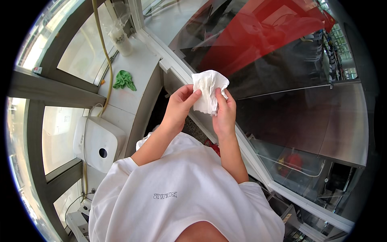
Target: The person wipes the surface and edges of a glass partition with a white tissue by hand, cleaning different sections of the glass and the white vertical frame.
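Note:
A crumpled white tissue [208,92] is held up between both hands in front of the white T-shirt. My left hand [181,106] pinches its left edge between thumb and fingers, with the thumb lying on the near face. At the right edge my right hand [225,106] grips the tissue, and some folds bunch by its thumb. The tissue looks wrinkled and slightly yellowish across its middle. Parts of the fingers are hidden behind it.
On the tiled ledge [121,101] at left lie a green cloth [124,80], a yellowish hose [105,54] and a white plastic box [101,142] with a round dark hole. A bagged white container [122,44] stands behind. A white-framed glass panel [272,69] runs along the right.

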Available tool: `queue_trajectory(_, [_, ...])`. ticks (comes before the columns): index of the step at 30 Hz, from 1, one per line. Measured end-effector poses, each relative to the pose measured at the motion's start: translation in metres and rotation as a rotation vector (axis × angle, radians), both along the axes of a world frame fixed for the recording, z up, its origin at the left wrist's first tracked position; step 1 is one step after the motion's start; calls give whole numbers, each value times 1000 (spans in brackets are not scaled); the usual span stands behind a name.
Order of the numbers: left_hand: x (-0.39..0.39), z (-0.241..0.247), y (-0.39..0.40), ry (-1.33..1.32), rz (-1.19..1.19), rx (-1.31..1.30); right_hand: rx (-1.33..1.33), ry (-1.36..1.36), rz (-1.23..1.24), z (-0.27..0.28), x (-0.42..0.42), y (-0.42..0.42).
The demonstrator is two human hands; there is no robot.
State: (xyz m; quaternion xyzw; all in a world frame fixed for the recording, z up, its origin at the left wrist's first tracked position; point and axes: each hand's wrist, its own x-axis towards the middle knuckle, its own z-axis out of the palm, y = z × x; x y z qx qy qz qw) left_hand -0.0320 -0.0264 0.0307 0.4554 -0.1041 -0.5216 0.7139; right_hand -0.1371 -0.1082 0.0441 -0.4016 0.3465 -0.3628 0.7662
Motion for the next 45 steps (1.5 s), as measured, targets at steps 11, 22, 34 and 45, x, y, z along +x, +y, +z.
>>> queue_trajectory(11, [4, -4, -1, 46, 90, -41, -714, 453, -336, -20, -10, -25])
queue_trajectory(22, [-8, 7, -4, -181, 86, 7, -301, 155, 44, -13, -7, 3])
queue_trajectory(34, [-14, -13, -10, 274, -49, -94, 30, 11, -54, -22, -11, -1])
queue_trajectory(45, [42, -64, -71, 354, 390, 45, -29, 247, -201, -66, -30, -17])
